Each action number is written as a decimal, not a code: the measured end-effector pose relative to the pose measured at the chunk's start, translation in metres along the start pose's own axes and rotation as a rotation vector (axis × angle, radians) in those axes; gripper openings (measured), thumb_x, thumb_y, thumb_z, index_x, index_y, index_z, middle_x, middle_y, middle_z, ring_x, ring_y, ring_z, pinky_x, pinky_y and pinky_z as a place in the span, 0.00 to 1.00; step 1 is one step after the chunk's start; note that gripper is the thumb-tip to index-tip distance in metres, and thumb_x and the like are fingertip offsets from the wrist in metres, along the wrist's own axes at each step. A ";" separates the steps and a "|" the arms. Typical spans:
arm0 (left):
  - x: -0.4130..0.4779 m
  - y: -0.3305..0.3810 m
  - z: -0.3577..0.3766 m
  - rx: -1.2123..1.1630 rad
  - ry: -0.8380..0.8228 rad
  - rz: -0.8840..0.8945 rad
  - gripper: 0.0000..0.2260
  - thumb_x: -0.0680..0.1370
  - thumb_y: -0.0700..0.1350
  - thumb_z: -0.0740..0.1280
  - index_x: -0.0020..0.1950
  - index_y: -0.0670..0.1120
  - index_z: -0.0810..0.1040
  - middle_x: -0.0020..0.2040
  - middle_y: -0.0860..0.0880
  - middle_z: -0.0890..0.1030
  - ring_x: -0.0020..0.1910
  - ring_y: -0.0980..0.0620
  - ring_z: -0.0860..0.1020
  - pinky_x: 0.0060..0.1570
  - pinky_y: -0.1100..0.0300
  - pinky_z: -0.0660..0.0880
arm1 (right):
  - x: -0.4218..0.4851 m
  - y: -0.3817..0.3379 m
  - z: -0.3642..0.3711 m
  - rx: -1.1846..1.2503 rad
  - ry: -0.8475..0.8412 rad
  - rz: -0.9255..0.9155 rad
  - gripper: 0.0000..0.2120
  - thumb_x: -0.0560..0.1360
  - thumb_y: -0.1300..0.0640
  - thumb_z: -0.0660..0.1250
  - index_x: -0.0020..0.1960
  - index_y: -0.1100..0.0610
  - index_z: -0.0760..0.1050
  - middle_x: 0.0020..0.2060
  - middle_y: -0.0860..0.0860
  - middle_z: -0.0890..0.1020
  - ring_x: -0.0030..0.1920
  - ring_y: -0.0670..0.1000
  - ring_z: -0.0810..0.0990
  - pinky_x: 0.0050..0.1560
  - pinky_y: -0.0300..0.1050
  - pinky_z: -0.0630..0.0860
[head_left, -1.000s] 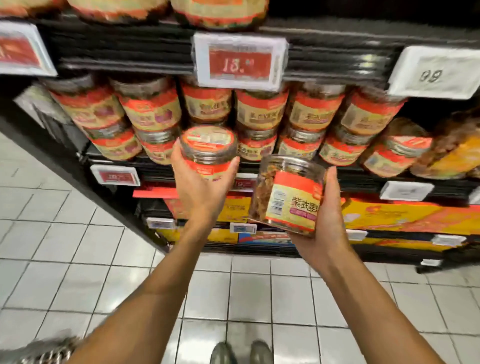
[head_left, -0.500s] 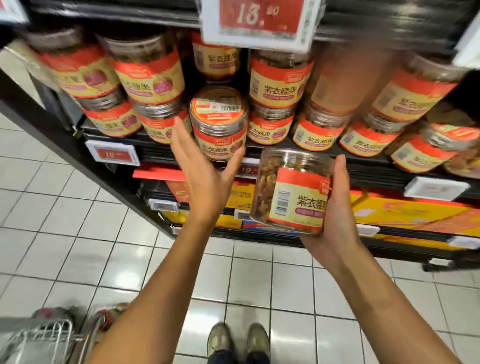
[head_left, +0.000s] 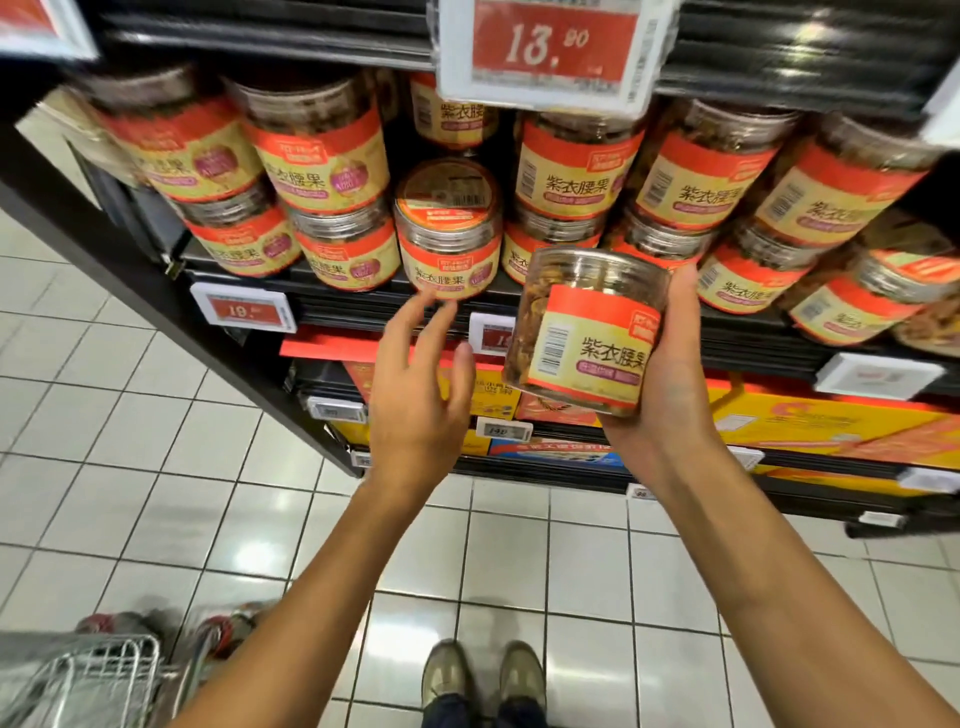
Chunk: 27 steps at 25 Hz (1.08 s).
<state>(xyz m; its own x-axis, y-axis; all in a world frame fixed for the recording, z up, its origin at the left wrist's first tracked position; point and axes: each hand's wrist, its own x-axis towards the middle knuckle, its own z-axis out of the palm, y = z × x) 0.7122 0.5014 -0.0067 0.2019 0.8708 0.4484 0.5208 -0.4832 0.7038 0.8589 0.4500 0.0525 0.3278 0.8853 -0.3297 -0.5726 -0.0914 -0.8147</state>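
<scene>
Head view showed the right hand (head_left: 670, 374) grasping the held jar (head_left: 587, 332), with the palm under and behind its base and the fingers curled up its far side. The held jar stood nearly upright in front of the shelf edge (head_left: 363, 304), its top toward 12 o'clock. It lay at 3 o'clock from the left hand (head_left: 415, 395), close beside it but apart from it.

The left hand was released, its fingers spread and holding nothing. Its fingertips (head_left: 431, 304) pointed toward 12 o'clock, just under the base of the front jar (head_left: 448, 228). Contact between the two could not be confirmed. The front jar stood on the shelf at 10 o'clock from the held jar.

The held jar had a clear wall, and brown contents showed through it. Its label was cream with red bands at top and bottom, dark characters, a purple strip and a barcode on the left side.

A price tag (head_left: 553, 49) reading 13.90 hung at 12 o'clock. A trolley (head_left: 78, 680) stood at 7 o'clock, and two shoes (head_left: 483, 675) stood on the tiled floor (head_left: 130, 415) at 6 o'clock.
</scene>
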 end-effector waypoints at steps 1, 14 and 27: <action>0.003 0.011 -0.009 -0.225 0.055 -0.165 0.14 0.78 0.46 0.60 0.60 0.43 0.78 0.58 0.46 0.79 0.59 0.52 0.77 0.59 0.51 0.74 | 0.001 0.001 0.007 -0.023 -0.004 -0.025 0.27 0.76 0.34 0.49 0.46 0.46 0.82 0.42 0.48 0.86 0.45 0.48 0.85 0.38 0.42 0.80; 0.053 0.047 -0.035 -0.687 0.166 -0.246 0.18 0.69 0.59 0.65 0.52 0.52 0.64 0.42 0.59 0.80 0.43 0.60 0.79 0.45 0.58 0.77 | -0.019 0.011 0.047 -0.367 -0.039 -0.431 0.19 0.76 0.46 0.51 0.54 0.52 0.77 0.48 0.47 0.84 0.53 0.46 0.81 0.52 0.37 0.76; 0.065 0.023 -0.036 -0.269 0.234 -0.120 0.15 0.79 0.42 0.62 0.64 0.37 0.72 0.56 0.47 0.71 0.56 0.50 0.74 0.59 0.61 0.71 | 0.036 0.001 0.062 -0.644 -0.010 -0.518 0.15 0.77 0.43 0.53 0.46 0.50 0.73 0.44 0.57 0.75 0.56 0.56 0.74 0.62 0.57 0.71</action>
<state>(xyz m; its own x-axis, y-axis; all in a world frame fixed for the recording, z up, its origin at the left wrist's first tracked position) 0.7073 0.5433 0.0590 -0.0590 0.8933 0.4455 0.2863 -0.4124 0.8648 0.8234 0.5100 0.0694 0.4237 0.8908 0.1641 0.1932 0.0881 -0.9772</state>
